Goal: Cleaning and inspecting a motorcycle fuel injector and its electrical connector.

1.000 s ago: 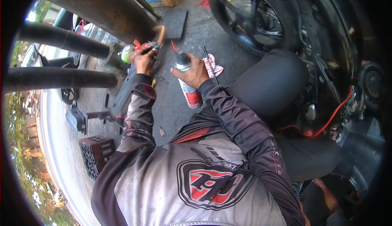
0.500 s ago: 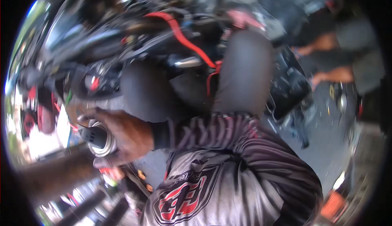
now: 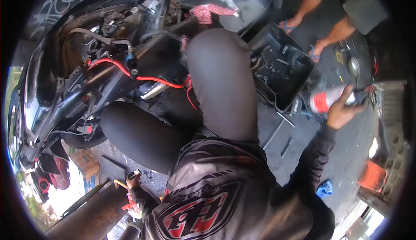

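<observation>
Out to the right over the floor, my right hand (image 3: 340,113) grips a spray can (image 3: 321,101) with a red and pale silvery body, lying sideways and slightly blurred. At the lower left, close to my body, my left hand (image 3: 132,181) is small in view with its fingers bent. Something pale and something yellowish show beside it, but what it holds I cannot make out. A motorcycle (image 3: 65,79) with its inner parts exposed stands in front and to the left of my knees. A red hose-like strip (image 3: 158,80) runs across it.
A black plastic tray-like bin (image 3: 288,86) with loose parts is right of my knee. Beyond it stand another person's legs (image 3: 333,34) in sandals. Rods (image 3: 277,131), a blue cloth (image 3: 324,189) and an orange box (image 3: 372,176) are to the right; a cardboard box (image 3: 84,164) is left.
My right hand has swung the spray can from across my body on the left to far out on the right. My view has turned, and my left hand shows more plainly.
</observation>
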